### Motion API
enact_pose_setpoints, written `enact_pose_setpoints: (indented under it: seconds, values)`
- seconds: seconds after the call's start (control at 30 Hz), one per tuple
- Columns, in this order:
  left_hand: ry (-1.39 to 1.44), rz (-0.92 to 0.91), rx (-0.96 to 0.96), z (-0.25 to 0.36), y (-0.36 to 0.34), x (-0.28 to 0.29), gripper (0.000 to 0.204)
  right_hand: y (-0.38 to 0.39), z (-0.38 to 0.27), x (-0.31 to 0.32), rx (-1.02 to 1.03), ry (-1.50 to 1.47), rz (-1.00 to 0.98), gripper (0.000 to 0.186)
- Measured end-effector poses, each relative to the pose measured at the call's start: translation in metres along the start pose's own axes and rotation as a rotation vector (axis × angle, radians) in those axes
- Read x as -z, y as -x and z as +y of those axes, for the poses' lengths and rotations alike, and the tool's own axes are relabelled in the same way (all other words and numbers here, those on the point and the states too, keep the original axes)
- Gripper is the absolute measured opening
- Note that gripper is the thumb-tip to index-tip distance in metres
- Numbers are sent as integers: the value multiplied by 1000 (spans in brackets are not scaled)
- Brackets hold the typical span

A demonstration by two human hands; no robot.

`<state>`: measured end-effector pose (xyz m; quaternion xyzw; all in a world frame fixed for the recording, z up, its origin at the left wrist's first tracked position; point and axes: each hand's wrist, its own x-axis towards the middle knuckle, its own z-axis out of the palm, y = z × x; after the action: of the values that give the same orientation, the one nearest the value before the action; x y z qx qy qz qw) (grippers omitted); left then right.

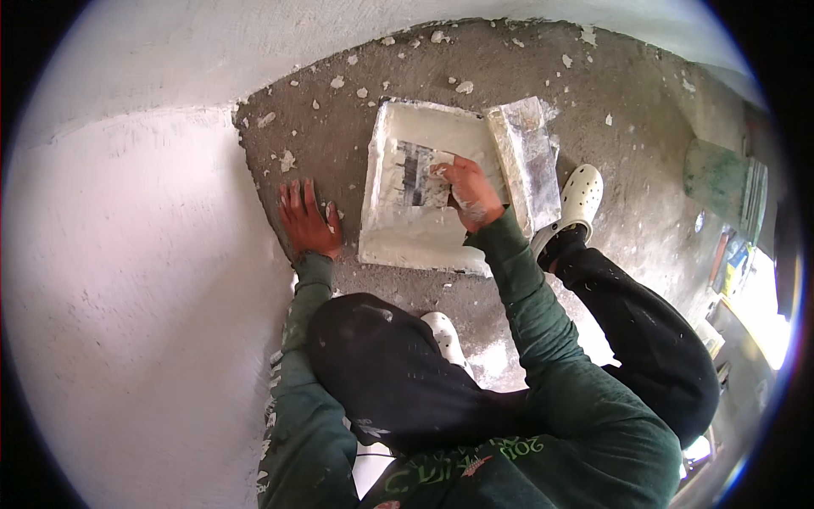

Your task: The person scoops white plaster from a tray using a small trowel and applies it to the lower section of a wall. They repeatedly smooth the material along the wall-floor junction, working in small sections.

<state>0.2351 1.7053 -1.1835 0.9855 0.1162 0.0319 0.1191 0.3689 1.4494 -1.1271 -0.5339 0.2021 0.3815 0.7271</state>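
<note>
My right hand [469, 191] is closed on a flat rectangular plastering trowel [415, 174], smeared white with a dark bare strip. The trowel lies over a shallow rectangular tray [366, 212] coated with wet white plaster. How my fingers wrap its grip is partly hidden. My left hand [309, 222] rests with fingers spread on the floor, left of the tray and close to the wall's foot. White smears mark both hands. A long plaster-crusted, box-like piece [526, 161] stands against the tray's right side; I cannot tell whether it is part of it.
A white wall [136, 254] rises at the left and curves along the far side. Dried white lumps dot the grey floor [627, 119]. My white clogs [582, 193] stand beside and before the tray. A greenish bucket [721, 182] is at the far right.
</note>
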Motion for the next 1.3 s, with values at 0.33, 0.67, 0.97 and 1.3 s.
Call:
enact_pose_setpoints:
  seconds: [0.33, 0.67, 0.97, 1.3]
  values:
    - [-30, -33, 26, 12, -1, 14, 59, -98, -99, -21, 304, -204, 152, 27]
    - [-53, -28, 4, 15, -9, 14, 59, -148, -111, -27, 625, 1578, 438, 41]
    - [-10, -43, 24, 14, -9, 17, 60, -157, -104, -37, 534, 1508, 457, 36]
    - [-25, -42, 30, 5, -5, 15, 60, -155, -115, -35, 1041, 1483, 428, 33]
